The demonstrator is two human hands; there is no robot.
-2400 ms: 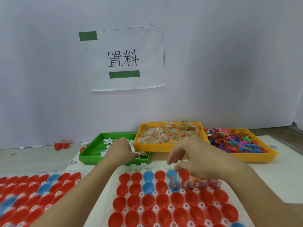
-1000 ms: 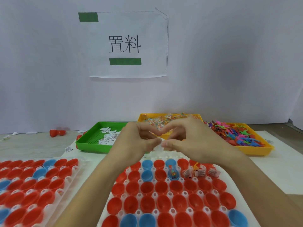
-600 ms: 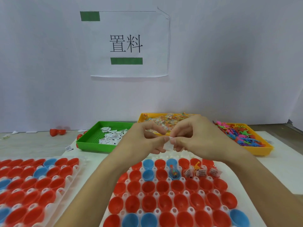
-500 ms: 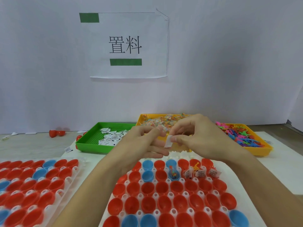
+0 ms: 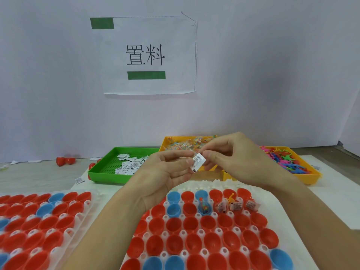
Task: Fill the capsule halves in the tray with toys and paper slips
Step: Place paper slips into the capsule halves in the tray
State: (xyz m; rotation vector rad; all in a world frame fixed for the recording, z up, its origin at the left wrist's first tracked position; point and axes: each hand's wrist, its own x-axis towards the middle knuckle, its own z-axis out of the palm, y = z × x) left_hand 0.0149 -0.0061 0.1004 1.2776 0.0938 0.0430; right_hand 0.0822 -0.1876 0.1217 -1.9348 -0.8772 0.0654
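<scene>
Filling has barely begun: in the capsule tray (image 5: 194,187) only a few far-row halves hold toys or slips; most sit empty. Above it, the left hand (image 5: 165,172) and right hand (image 5: 233,162) both pinch one paper slip (image 5: 197,162). Its print is unreadable.

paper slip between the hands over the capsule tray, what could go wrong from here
The paper slip is pinched only at its edges between the left hand and right hand; with so light a grip it could flutter down into the wrong capsule half. The blue capsule half with a toy sits close beside red halves, so the slip could easily land in a neighbour.
</scene>
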